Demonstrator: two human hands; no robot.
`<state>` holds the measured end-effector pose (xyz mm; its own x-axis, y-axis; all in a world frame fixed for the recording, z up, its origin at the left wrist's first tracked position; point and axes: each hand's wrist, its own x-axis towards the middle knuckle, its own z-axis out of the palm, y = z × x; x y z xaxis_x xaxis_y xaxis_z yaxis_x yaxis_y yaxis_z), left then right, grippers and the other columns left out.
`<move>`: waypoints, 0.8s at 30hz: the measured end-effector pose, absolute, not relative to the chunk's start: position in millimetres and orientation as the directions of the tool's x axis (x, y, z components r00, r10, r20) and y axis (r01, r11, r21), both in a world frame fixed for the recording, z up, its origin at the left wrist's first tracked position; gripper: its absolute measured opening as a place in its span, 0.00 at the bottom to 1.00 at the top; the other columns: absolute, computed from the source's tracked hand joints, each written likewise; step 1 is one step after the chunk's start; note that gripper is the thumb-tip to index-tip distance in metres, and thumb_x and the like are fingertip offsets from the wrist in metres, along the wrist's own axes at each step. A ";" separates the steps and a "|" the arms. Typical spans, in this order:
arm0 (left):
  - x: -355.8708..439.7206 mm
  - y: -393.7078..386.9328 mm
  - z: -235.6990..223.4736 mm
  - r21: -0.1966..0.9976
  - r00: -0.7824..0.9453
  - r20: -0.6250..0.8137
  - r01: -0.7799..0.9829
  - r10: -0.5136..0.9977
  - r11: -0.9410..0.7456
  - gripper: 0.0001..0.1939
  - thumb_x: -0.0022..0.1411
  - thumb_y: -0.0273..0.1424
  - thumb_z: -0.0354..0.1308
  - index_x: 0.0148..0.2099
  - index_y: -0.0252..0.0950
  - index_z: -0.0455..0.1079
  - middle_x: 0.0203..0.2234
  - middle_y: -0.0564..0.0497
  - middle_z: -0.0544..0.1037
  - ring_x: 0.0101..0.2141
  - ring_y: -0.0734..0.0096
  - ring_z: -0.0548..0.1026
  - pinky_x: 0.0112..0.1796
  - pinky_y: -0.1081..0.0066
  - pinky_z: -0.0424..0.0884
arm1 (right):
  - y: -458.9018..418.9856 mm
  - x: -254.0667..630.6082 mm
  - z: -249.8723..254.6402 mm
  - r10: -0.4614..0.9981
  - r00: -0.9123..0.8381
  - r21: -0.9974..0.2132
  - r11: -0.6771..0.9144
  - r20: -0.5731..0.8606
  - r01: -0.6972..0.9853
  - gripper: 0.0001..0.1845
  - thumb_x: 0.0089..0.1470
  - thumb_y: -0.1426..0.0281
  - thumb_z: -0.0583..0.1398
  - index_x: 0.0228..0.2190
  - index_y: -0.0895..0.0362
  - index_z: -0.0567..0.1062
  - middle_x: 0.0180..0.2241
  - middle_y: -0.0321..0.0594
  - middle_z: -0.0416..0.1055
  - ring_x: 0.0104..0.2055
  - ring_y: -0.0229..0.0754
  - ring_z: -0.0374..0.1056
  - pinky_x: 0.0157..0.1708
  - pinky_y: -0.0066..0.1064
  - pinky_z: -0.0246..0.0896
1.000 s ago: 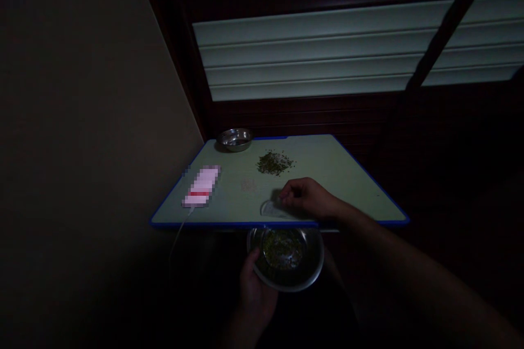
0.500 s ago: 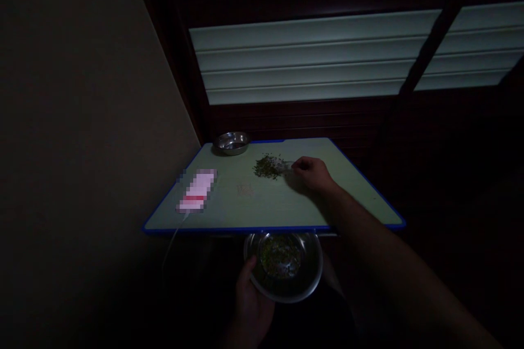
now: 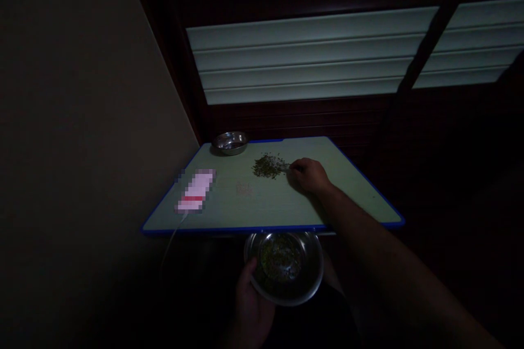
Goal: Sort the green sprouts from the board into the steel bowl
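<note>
My left hand (image 3: 254, 302) grips the left rim of a metal bowl (image 3: 309, 286), thumb over the edge, just below the table's front edge. Green bits (image 3: 278, 256) lie inside that bowl. On the light green tabletop (image 3: 286, 210), a loose pile of small greenish-brown bits (image 3: 266, 166) is spread out. My right hand (image 3: 310, 174) is closed beside the pile's right side, pinching a small, pale, see-through tool (image 3: 284, 167) whose far end touches the bits. The dimness hides its exact kind.
A second, smaller metal bowl (image 3: 230, 143) stands at the table's back left corner. A phone (image 3: 196, 191) with a white cable lies at the left. The table has a blue rim (image 3: 229, 230). A wall rises at left, and dark louvred doors (image 3: 311, 60) stand behind.
My right hand has shifted very slightly left, with the see-through tool now a little deeper at the pile's edge. My left hand and its bowl stay nearly where they were.
</note>
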<state>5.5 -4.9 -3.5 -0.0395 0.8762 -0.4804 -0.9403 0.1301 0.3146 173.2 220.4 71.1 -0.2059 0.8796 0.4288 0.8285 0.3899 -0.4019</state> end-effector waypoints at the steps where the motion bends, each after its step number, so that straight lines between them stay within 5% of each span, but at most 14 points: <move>1: 5.4 -4.8 -4.5 0.315 -0.028 -0.479 -0.938 0.877 0.142 0.13 0.61 0.31 0.53 0.41 0.40 0.79 0.36 0.48 0.84 0.42 0.58 0.79 0.51 0.56 0.68 | 219.9 172.1 70.9 0.874 -0.222 -0.394 0.404 0.431 0.826 0.13 0.51 0.72 0.58 0.37 0.56 0.80 0.39 0.44 0.78 0.42 0.44 0.72 0.43 0.31 0.62; 16: 2.7 -5.3 -12.1 0.316 -0.009 -0.496 -0.933 0.868 0.171 0.11 0.60 0.31 0.54 0.36 0.40 0.80 0.35 0.48 0.84 0.39 0.61 0.80 0.52 0.57 0.67 | 210.8 166.9 70.6 0.843 -0.325 -0.549 0.529 0.429 0.647 0.10 0.47 0.73 0.60 0.32 0.58 0.81 0.33 0.42 0.79 0.36 0.41 0.72 0.39 0.29 0.62; 24: 2.4 -6.6 -10.8 0.348 -0.020 -0.494 -0.921 0.869 0.176 0.14 0.59 0.33 0.55 0.44 0.41 0.78 0.35 0.47 0.84 0.41 0.58 0.79 0.52 0.54 0.66 | 213.3 167.8 71.6 0.884 -0.219 -0.701 0.463 0.414 0.543 0.08 0.46 0.71 0.59 0.27 0.60 0.78 0.25 0.38 0.75 0.28 0.38 0.67 0.32 0.28 0.59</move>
